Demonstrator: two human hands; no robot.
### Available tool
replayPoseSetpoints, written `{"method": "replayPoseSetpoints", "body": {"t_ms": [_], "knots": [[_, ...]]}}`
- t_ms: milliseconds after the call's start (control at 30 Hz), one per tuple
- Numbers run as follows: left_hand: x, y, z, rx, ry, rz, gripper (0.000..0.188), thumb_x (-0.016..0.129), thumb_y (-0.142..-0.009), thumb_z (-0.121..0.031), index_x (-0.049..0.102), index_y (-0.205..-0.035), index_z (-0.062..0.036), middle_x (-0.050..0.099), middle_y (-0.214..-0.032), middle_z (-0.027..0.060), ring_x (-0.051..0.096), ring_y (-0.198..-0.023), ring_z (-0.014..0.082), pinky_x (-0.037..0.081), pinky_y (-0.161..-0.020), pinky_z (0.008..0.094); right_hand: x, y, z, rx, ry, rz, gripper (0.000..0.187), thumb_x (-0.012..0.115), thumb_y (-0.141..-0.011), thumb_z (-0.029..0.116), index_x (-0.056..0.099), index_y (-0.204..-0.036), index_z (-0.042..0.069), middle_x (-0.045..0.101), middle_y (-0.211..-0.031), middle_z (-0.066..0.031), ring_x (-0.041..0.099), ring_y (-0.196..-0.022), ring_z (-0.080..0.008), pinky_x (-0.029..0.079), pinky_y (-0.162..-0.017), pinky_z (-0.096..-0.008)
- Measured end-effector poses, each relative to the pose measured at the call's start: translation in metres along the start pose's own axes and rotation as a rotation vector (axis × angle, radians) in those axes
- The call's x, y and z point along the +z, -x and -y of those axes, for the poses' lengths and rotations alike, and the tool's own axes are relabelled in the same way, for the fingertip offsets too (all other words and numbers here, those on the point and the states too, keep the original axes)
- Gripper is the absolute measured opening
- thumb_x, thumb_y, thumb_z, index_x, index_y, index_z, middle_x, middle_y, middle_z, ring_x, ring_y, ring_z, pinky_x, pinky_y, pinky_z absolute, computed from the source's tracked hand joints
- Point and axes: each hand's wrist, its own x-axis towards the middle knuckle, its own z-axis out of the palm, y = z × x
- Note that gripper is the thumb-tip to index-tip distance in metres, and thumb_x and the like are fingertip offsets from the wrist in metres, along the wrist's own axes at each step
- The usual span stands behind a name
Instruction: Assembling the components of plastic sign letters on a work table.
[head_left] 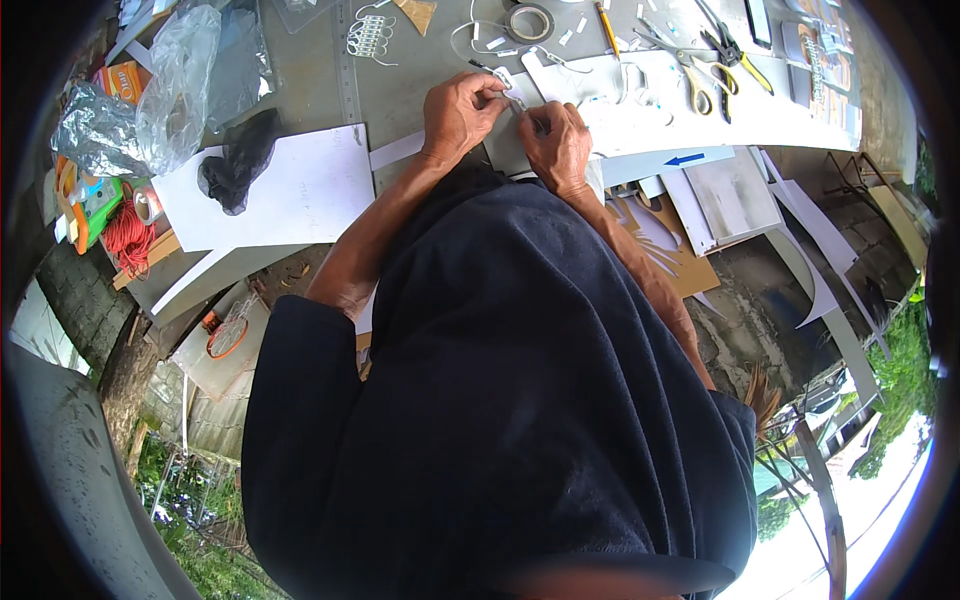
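Note:
At the table's near edge, my left hand (465,112) is closed in a pinch on a small white wired module (507,82). My right hand (557,146) is closed just beside it, its fingertips at the lower end of the same small piece; the exact grip is hidden by the fingers. Beyond them lies a roll of dark tape (529,22), with thin white wire and small white bits around it. A bundle of similar white modules (370,37) rests further left.
Scissors (700,90), pliers (735,58) and a pencil (607,28) lie at the right on and near a white sheet. On the left are a white board (290,190) with black mesh cloth (240,165), clear plastic bags (180,90) and red cord (130,238). A metal ruler (347,75) lies between.

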Motion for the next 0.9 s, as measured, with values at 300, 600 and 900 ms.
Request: {"method": "replayPoseSetpoints", "body": {"t_ms": [300, 600, 900], "knots": [[0.001, 0.000, 0.003, 0.008, 0.025, -0.017, 0.025, 0.084, -0.078, -0.009, 0.075, -0.101, -0.0049, 0.075, -0.085, 0.0037, 0.063, -0.061, 0.0087, 0.053, -0.058, 0.0253, -0.002, -0.002, 0.004, -0.011, 0.028, 0.006, 0.015, 0.075, -0.081, 0.021, 0.068, -0.081, 0.008, 0.068, -0.075, -0.0072, 0.064, -0.077, -0.0282, 0.051, -0.066, -0.0433], [-0.010, -0.001, -0.009, -0.022, 0.026, 0.001, 0.031, 0.083, -0.078, -0.006, 0.073, -0.107, -0.0072, 0.071, -0.090, 0.0015, 0.061, -0.060, 0.0088, 0.052, -0.058, 0.0261, -0.003, -0.004, 0.005, -0.024, 0.042, 0.010, 0.015, 0.076, -0.081, 0.020, 0.067, -0.081, 0.008, 0.069, -0.075, -0.0067, 0.064, -0.077, -0.0276, 0.052, -0.065, -0.0428], [-0.021, -0.019, -0.008, 0.238, -0.153, 0.154, 0.043, 0.076, -0.076, -0.003, 0.068, -0.116, -0.0172, 0.066, -0.102, 0.0028, 0.069, -0.084, 0.0244, 0.058, -0.075, 0.0354, -0.001, -0.002, 0.002, -0.048, 0.011, -0.005, 0.013, 0.076, -0.080, 0.018, 0.067, -0.080, 0.008, 0.068, -0.074, -0.0064, 0.064, -0.076, -0.0268, 0.052, -0.064, -0.0422]]}}
